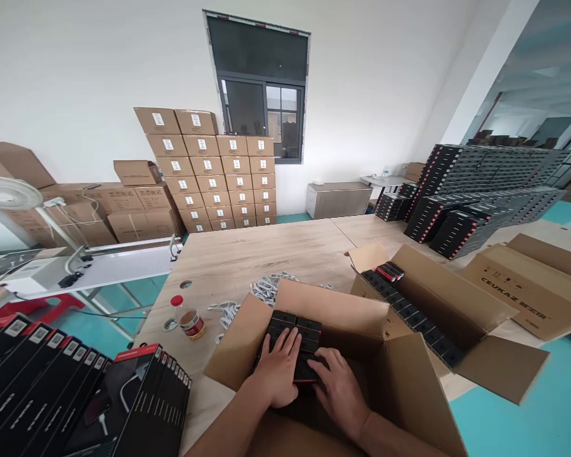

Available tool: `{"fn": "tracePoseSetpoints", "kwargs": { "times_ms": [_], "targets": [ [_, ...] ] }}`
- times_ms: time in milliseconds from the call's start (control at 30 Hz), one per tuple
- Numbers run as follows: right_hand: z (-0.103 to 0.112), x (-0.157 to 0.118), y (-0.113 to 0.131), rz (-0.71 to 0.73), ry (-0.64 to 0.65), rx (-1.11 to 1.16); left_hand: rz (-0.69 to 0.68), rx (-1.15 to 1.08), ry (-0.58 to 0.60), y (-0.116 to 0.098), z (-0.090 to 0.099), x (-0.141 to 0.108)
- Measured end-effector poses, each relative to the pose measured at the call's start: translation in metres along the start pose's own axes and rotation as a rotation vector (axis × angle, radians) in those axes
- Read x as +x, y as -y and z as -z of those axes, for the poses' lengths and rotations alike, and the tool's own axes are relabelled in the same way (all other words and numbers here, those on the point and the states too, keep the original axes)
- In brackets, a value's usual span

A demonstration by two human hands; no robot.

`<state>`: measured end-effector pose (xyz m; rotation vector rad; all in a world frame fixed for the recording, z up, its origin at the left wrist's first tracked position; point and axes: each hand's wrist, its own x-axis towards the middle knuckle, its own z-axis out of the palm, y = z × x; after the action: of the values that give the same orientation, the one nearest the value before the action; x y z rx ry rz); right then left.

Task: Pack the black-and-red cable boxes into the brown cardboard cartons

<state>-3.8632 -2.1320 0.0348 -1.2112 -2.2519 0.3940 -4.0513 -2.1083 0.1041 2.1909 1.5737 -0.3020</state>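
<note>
An open cardboard box (333, 311) stands in front of me, with small black boxes (309, 334) packed in its far left part. My left hand (280, 365) lies on top of these boxes, its fingers spread flat. At the near end of the group, my right hand (337, 387) is bent round the right side of one black box (304, 368), fingertips on its top. Right of the hands, the inside of the carton is in shadow.
Bundled white cables (271, 289) and a red-capped bottle (190, 324) are beyond and left of the carton. A second open carton (438, 298) with a row of black boxes stands right. Black retail boxes (147, 400) fill the near left.
</note>
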Motion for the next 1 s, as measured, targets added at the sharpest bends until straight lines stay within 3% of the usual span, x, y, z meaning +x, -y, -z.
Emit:
{"fn": "tracePoseSetpoints", "kwargs": {
  "times_ms": [67,200,300,400,567,700,833,1000],
  "targets": [
    [0.014,-0.002,0.003,-0.065,0.081,0.039,0.003,0.016,0.011,-0.001,0.001,0.001],
    [0.057,-0.001,-0.006,-0.358,0.306,-0.013,-0.003,0.042,-0.007,0.000,-0.001,0.005],
    [0.087,0.015,-0.025,-0.497,0.290,-0.104,-0.025,0.070,-0.060,0.001,-0.007,0.006],
    [0.094,0.040,-0.041,-0.577,0.229,-0.171,-0.062,0.122,-0.162,-0.002,-0.011,0.004],
    [0.067,0.064,-0.041,-0.549,0.224,-0.181,-0.081,0.228,-0.313,-0.022,-0.010,-0.004],
    [0.060,0.065,-0.037,-0.515,0.231,-0.161,-0.115,0.282,-0.333,-0.038,-0.009,-0.005],
    [0.078,0.069,-0.048,-0.546,0.232,-0.032,-0.160,0.310,-0.332,-0.038,-0.010,0.000],
    [0.134,0.066,-0.078,-0.593,0.129,0.156,-0.251,0.311,-0.278,-0.041,0.002,-0.002]
  ]
}}
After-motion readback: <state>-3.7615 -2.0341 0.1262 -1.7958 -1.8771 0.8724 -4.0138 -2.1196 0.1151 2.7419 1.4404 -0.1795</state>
